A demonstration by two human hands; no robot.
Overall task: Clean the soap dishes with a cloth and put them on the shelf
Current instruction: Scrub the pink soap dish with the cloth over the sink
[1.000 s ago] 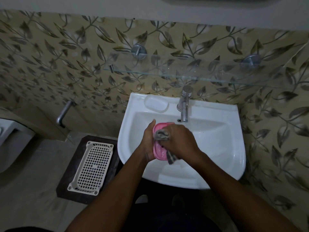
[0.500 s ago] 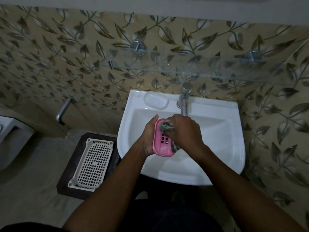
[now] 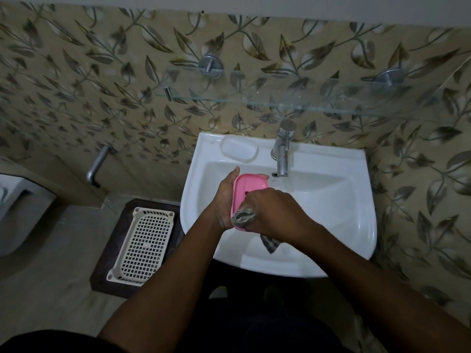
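Note:
A pink soap dish point(image 3: 246, 188) is held above the white sink point(image 3: 339, 200), tilted with its inside facing me. My left hand point(image 3: 224, 200) grips its left edge. My right hand point(image 3: 272, 212) holds a grey cloth point(image 3: 242, 215) pressed against the dish's near end; a corner of the cloth hangs below the wrist. A second, white soap dish point(image 3: 239, 149) lies on the sink's back left rim. The glass shelf point(image 3: 280, 104) on the wall above the tap is bare.
A metal tap point(image 3: 282, 151) stands just right of the pink dish. On the floor to the left, a white perforated basket point(image 3: 142, 244) rests on a dark stand. A metal pipe point(image 3: 98, 163) juts from the leaf-patterned wall; a toilet edge point(image 3: 15, 197) shows far left.
My right hand slid the cloth from the far end of the pink dish down to its near end, uncovering the upper part. The view shifted slightly.

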